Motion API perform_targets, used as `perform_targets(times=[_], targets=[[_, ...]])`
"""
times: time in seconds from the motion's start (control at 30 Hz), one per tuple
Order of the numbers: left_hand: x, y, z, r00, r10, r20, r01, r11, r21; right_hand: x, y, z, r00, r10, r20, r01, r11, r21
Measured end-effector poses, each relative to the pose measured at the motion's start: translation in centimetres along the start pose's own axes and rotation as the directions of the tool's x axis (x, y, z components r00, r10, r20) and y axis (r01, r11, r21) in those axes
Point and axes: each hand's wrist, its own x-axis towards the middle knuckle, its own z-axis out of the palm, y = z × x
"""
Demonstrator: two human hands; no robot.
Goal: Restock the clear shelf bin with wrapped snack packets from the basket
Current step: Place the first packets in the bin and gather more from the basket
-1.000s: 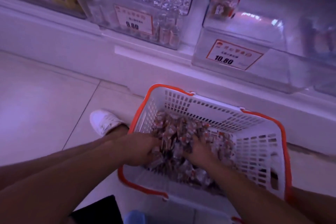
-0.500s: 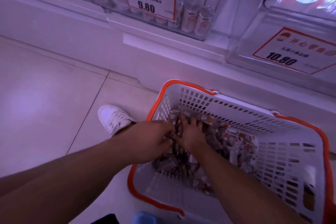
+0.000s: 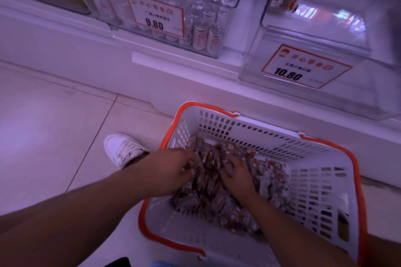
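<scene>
A white slotted basket (image 3: 314, 182) with an orange rim is seen on the pale tiled floor (image 3: 43, 132) at lower right of the frame, set against the base of the white shelf unit (image 3: 173, 76). A heap of wrapped snack packets (image 3: 208, 184) is piled in its left half. Both hands are sunk into the heap: the left hand (image 3: 171, 171) is curled around packets at the heap's left edge, the right hand (image 3: 236, 175) is curled over packets just beside it, fingers partly buried. The clear shelf bin (image 3: 314, 84), tagged 10.80 (image 3: 303, 67), is seen at upper right, directly above the basket. A second clear bin (image 3: 152, 2), tagged 9.80 (image 3: 156, 15), is noted at upper centre, filled with small foil-wrapped items. A white shoe (image 3: 123, 149) is seen left of the basket.
</scene>
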Motion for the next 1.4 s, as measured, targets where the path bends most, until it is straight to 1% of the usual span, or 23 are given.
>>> perform_targets(times=[0.1,0.17,0.23,0.33,0.4,0.43,0.5,0.53,0.63,0.7,0.77,0.8,0.87,0.9,0.97,1.0,1.07,1.13,1.2,1.27,1.3,1.37,1.4], targets=[[-0.1,-0.2,0.2,1.0,0.016,-0.009,-0.016,1.0,0.0,1.5,-2.9,0.9,0.99,0.101,0.098,-0.108,0.992,0.072],[0.0,-0.5,0.4,1.0,0.021,-0.009,-0.021,1.0,0.011,2.5,-4.0,1.6,0.972,0.162,0.172,-0.16,0.987,-0.027],[0.3,-0.7,0.4,1.0,0.015,-0.017,-0.015,1.0,0.001,2.7,-4.6,2.1,0.97,0.167,0.175,-0.136,0.975,-0.178],[0.8,-0.7,0.2,1.0,0.004,-0.015,-0.005,1.0,-0.03,2.1,-4.9,2.7,0.988,0.058,0.146,-0.008,0.947,-0.321],[0.9,-0.6,0.0,1.0,0.004,-0.01,-0.004,0.998,-0.057,1.7,-4.4,2.8,0.987,-0.094,0.127,0.135,0.923,-0.361],[1.0,-0.6,-0.1,1.0,0.003,-0.008,-0.004,0.998,-0.064,1.8,-4.0,2.6,0.972,-0.193,0.136,0.231,0.898,-0.375],[0.9,-0.6,0.1,1.0,-0.004,-0.01,0.003,0.998,-0.055,2.6,-3.3,1.7,0.908,-0.378,0.181,0.419,0.828,-0.372],[0.9,-0.6,0.2,1.0,-0.006,-0.01,0.005,0.999,-0.047,3.1,-3.2,1.3,0.894,-0.407,0.188,0.449,0.815,-0.365],[0.8,-0.5,0.5,1.0,0.005,-0.012,-0.005,0.999,-0.032,4.4,-3.8,1.4,0.929,-0.303,0.212,0.365,0.843,-0.394],[0.9,-0.4,0.4,1.0,0.009,-0.009,-0.009,1.0,-0.024,4.3,-4.4,2.5,0.935,-0.242,0.26,0.343,0.81,-0.476],[1.0,-0.3,0.1,1.0,0.002,-0.003,-0.002,0.999,-0.036,4.2,-4.7,3.0,0.933,-0.271,0.238,0.356,0.799,-0.485],[1.1,-0.3,0.0,1.0,0.002,0.001,-0.002,0.999,-0.04,4.1,-4.6,2.8,0.927,-0.312,0.207,0.373,0.818,-0.438],[1.4,-0.3,-0.3,1.0,-0.009,0.005,0.009,0.999,-0.043,3.6,-4.6,1.9,0.914,-0.375,0.153,0.403,0.881,-0.249],[1.4,-0.2,-0.5,1.0,-0.019,0.003,0.019,0.999,-0.044,3.3,-4.7,1.0,0.92,-0.369,0.131,0.385,0.914,-0.13],[1.6,0.2,-1.0,0.999,-0.032,0.008,0.032,0.999,-0.024,2.5,-5.2,-1.6,0.961,-0.265,0.074,0.254,0.958,0.135],[1.7,0.5,-1.3,0.999,-0.039,0.017,0.039,0.999,-0.013,1.9,-5.5,-3.2,0.98,-0.189,0.066,0.164,0.947,0.276],[1.9,1.5,-2.0,0.999,-0.052,0.011,0.052,0.999,-0.015,0.4,-5.9,-6.8,0.991,-0.073,0.116,0.006,0.869,0.495],[2.2,3.1,-2.9,0.996,-0.083,-0.022,0.08,0.99,-0.114,-1.5,-6.2,-10.5,0.979,-0.058,0.198,-0.084,0.762,0.642],[2.6,5.7,-3.6,0.988,-0.146,-0.051,0.116,0.917,-0.383,-3.9,-7.0,-14.3,0.952,-0.137,0.273,-0.107,0.687,0.719],[2.7,9.0,-4.4,0.986,-0.166,-0.023,0.111,0.75,-0.653,-6.5,-7.9,-18.1,0.906,-0.252,0.341,-0.099,0.656,0.748],[2.7,10.5,-4.4,0.99,-0.14,-0.004,0.093,0.68,-0.727,-7.8,-8.5,-19.8,0.889,-0.294,0.351,-0.077,0.658,0.749],[2.2,13.3,-4.6,0.996,-0.083,-0.024,0.035,0.642,-0.766,-10.1,-9.6,-23.0,0.885,-0.354,0.301,0.012,0.665,0.747],[1.9,14.6,-4.7,0.993,-0.095,-0.07,0.002,0.608,-0.794,-11.2,-9.9,-24.5,0.895,-0.369,0.251,0.062,0.659,0.749]])
